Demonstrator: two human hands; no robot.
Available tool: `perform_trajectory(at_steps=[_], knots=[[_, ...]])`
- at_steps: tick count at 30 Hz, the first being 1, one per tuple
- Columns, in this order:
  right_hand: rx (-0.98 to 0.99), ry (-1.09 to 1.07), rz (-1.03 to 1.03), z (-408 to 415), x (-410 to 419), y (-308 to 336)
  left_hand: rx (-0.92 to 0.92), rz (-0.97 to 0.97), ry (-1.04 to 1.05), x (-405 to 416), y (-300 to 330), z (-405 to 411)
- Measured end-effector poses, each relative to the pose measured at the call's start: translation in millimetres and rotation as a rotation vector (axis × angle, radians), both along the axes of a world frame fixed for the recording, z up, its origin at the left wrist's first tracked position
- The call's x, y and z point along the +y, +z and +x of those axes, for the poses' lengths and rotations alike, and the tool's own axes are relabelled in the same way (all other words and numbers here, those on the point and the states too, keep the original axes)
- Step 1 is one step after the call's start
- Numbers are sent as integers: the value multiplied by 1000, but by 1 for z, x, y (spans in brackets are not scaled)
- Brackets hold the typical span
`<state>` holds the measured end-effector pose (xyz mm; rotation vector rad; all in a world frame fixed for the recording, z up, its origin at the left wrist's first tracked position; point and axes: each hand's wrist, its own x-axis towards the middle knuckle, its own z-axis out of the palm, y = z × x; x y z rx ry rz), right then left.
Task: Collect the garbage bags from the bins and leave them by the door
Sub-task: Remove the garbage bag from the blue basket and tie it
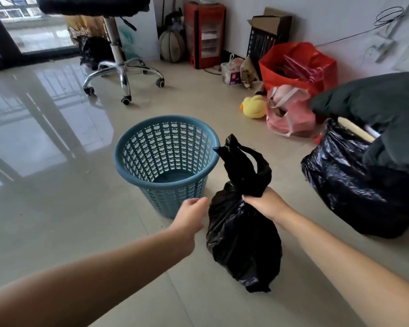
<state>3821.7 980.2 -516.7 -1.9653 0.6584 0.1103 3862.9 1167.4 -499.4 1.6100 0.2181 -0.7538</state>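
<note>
Two hands: right hand (265,204) fingers grasp garbage bag (243,244); left hand (191,215) fingers released.

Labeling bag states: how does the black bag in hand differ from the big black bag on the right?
The held garbage bag is small; the large black bag is much bulkier. The held garbage bag is gathered shut at its neck, gripped there by the right hand; the large black bag stands open with sticks poking out and dark cloth draped over it, untouched. The held one is beside the blue bin; the large one sits apart. Both are glossy black plastic.
</note>
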Motion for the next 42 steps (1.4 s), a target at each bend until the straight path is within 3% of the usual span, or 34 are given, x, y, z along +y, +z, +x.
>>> perform_trajectory(at_steps=[3, 6, 8, 11, 16, 18, 22, 24, 26, 28, 30, 34, 38, 42], knots=[[-30, 152, 103, -2, 0, 16, -189, -200, -234, -26, 33, -6], [19, 287, 179, -8, -7, 36, -301, -207, -99, -42, 50, 18], [-99, 232, 208, -10, -13, 47, -314, -189, -1, -46, 53, 32], [-291, -2, 271, -11, -27, 61, -347, -195, -32, -48, 59, 41], [-490, -88, 672, -16, -52, 83, -407, -151, -50, -37, 67, 54], [-458, 16, 623, -16, -49, 92, -422, -120, -52, -31, 69, 56], [-287, 263, 117, -8, -27, 102, -454, -140, -130, -34, 77, 48], [-280, 298, 62, -6, -26, 109, -448, -190, -120, -37, 87, 49], [-380, 265, 232, -8, -33, 119, -415, -313, -75, -36, 98, 55], [-539, 205, 585, -14, -42, 128, -398, -397, -87, -32, 107, 59], [-654, 193, 834, -20, -47, 133, -475, -291, -195, -30, 111, 61], [-700, 194, 932, -16, -51, 124, -862, 45, -318, -33, 123, 54], [-522, 254, 654, -12, -51, 116, -1119, -45, -273, -32, 140, 37], [-326, 494, 10, -12, -16, 124, -1259, -71, -443, -40, 137, 17]])
